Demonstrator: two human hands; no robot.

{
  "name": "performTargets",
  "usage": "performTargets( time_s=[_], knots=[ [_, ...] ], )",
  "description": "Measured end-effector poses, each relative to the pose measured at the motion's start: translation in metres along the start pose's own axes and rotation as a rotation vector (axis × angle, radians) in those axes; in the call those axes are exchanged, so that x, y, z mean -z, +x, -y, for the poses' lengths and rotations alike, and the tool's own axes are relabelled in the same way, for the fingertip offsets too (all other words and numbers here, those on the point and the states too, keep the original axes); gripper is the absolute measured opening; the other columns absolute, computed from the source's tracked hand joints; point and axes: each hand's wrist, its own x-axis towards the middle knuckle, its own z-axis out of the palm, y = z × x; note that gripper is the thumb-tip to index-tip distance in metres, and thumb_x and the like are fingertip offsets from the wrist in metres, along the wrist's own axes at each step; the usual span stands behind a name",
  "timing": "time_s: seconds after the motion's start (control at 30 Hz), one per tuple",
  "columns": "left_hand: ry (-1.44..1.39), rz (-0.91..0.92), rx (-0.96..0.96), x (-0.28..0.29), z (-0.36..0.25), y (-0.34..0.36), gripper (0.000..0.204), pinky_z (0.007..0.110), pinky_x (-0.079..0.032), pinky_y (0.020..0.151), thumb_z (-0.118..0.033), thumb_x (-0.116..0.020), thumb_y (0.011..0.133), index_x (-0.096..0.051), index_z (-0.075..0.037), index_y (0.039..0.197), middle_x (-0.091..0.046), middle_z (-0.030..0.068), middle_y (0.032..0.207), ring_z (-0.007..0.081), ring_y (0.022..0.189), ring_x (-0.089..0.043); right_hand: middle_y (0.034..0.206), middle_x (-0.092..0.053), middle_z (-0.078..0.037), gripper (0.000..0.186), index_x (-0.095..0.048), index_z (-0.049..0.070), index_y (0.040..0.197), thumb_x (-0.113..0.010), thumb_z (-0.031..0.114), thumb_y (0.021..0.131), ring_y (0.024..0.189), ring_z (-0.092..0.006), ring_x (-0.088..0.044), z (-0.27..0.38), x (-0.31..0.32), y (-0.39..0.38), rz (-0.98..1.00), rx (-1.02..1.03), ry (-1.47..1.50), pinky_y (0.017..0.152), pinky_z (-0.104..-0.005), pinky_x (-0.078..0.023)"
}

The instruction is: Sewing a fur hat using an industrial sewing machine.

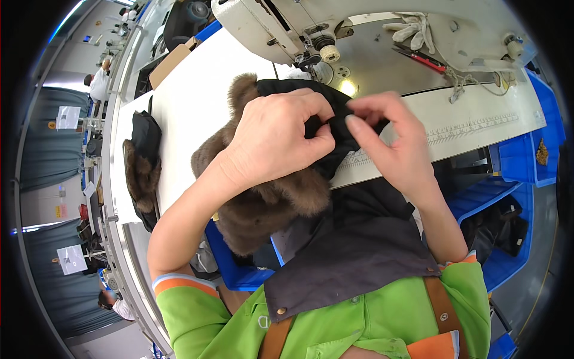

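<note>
A brown fur piece [242, 218] with black fabric [332, 158] attached lies over the front edge of the white sewing table, below the sewing machine's needle area. My left hand [281, 131] pinches the black fabric between thumb and forefinger, and its wrist covers part of the fur. At the fabric's right side is my right hand [394, 137], slightly blurred, its thumb and forefinger apart beside the cloth. The sewing machine [293, 30] stands just beyond both hands, its lamp lighting the metal plate. What lies under the left palm is hidden.
A similar black and brown fur piece [143, 161] rests at the table's left. White gloves [412, 30] and red-handled snips [421, 58] lie right of the needle. A ruler strip [472, 124] runs along the front edge. Blue bins [532, 155] stand at right.
</note>
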Motion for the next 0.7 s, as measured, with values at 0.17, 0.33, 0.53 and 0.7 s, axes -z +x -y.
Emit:
performTargets(
  time_s=[0.17, 0.33, 0.53, 0.7],
  knots=[
    [-0.120, -0.020, 0.019, 0.001, 0.008, -0.003, 0.025, 0.024, -0.039, 0.052, -0.004, -0.061, 0.083, -0.071, -0.007, 0.106, -0.062, 0.0021, 0.067, 0.0069, 0.052, -0.042, 0.063, -0.053, -0.003, 0.020, -0.060, 0.003, 0.074, -0.072, 0.011, 0.086, 0.052, -0.0137, -0.049, 0.003, 0.030, -0.017, -0.139, 0.098, -0.141, 0.049, -0.0266, -0.039],
    [-0.212, 0.060, 0.034, 0.004, 0.008, -0.003, 0.029, 0.023, -0.039, 0.056, 0.000, -0.060, 0.084, -0.071, -0.007, 0.110, -0.063, -0.0006, 0.076, 0.0055, 0.058, -0.040, 0.061, -0.056, -0.006, 0.028, -0.061, 0.005, 0.068, -0.077, 0.021, 0.085, 0.048, -0.0168, -0.050, 0.012, 0.020, -0.030, 0.028, -0.024, -0.231, 0.046, -0.0289, -0.039],
    [-0.258, 0.074, 0.021, 0.001, 0.006, -0.002, 0.018, 0.022, -0.043, 0.060, -0.006, -0.064, 0.091, -0.069, -0.002, 0.108, -0.063, -0.0009, 0.083, 0.0053, 0.065, -0.047, 0.058, -0.057, -0.006, 0.030, -0.063, 0.004, 0.068, -0.074, 0.026, 0.086, 0.047, -0.0177, -0.053, 0.021, 0.004, -0.027, 0.162, -0.186, -0.167, 0.046, -0.0298, -0.039],
    [-0.320, -0.001, 0.092, -0.003, 0.013, -0.001, 0.014, 0.023, -0.047, 0.063, -0.007, -0.061, 0.096, -0.063, 0.003, 0.105, -0.062, 0.0002, 0.085, 0.0052, 0.069, -0.053, 0.056, -0.058, -0.006, 0.026, -0.064, 0.003, 0.070, -0.070, 0.019, 0.089, 0.049, -0.0166, -0.056, 0.015, -0.007, -0.034, 0.222, -0.342, 0.148, 0.046, -0.0286, -0.041]
  ],
)
